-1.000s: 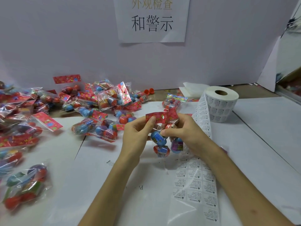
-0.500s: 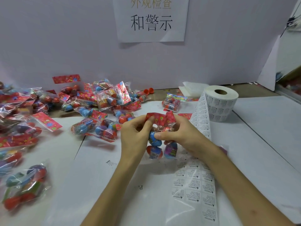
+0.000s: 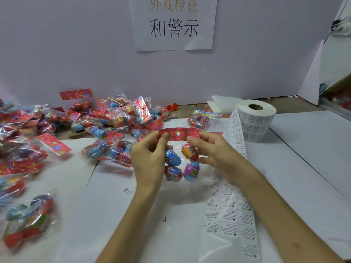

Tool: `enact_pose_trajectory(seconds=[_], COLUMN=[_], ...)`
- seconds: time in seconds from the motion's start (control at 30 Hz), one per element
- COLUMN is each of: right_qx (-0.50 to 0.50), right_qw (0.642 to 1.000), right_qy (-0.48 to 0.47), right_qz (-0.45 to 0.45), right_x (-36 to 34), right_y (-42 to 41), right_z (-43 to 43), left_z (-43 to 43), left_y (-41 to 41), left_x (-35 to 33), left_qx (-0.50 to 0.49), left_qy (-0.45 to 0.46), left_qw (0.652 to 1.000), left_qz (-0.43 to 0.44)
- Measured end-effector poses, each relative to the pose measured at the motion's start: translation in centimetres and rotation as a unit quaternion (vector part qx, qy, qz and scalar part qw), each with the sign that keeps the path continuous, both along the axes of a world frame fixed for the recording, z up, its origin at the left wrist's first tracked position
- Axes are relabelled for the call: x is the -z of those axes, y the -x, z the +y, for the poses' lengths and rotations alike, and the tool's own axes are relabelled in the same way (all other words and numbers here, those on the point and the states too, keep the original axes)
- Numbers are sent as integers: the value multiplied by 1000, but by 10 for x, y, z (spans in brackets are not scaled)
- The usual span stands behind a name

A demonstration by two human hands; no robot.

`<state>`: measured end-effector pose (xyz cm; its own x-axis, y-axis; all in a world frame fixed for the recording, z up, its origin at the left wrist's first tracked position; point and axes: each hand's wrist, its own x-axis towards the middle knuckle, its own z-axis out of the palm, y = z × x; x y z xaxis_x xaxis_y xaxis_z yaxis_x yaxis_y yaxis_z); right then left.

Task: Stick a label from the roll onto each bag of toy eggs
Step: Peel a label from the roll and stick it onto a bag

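Observation:
A clear bag of toy eggs [image 3: 180,162] with a red flowered header card hangs upright above the table's middle. My left hand [image 3: 150,160] pinches the header's left end, thumb on the card. My right hand [image 3: 210,149] pinches the header's right end. Several coloured eggs show through the plastic below the card. The label roll [image 3: 255,120] stands at the back right. Its label strip [image 3: 229,205] trails toward me under my right forearm.
A heap of egg bags [image 3: 117,122] covers the back left, with more bags [image 3: 24,221] along the left edge. One bag [image 3: 201,118] lies beside the roll. A white wall [image 3: 76,54] with a paper sign [image 3: 173,21] closes the back. White paper sheets [image 3: 133,215] cover the table.
The crumpled header card has been flattened and spread out wide between both hands. The bag now hangs squarely with the eggs showing.

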<state>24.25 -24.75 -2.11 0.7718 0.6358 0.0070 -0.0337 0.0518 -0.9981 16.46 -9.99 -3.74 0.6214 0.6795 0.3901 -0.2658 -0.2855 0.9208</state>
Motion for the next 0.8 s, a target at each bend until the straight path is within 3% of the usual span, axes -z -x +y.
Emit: enact_pose_trajectory(seconds=[0.37, 0.63, 0.7, 0.8], right_qx=[71, 10, 33, 80], right_qw=[987, 996, 996, 992], right_qy=[25, 65, 46, 45], right_qz=[-138, -53, -66, -91], right_x=[7, 8, 8, 9], right_y=[-4, -2, -3, -8], right_z=[1, 3, 2, 2], left_z=[-1, 1, 2, 5], left_y=[1, 1, -1, -3], left_x=[4, 4, 2, -4], left_qx=[-7, -23, 0, 81], left_qy=[-57, -35, 12, 160], left_qw=[998, 999, 1000, 982], left_qz=[20, -6, 2, 65])
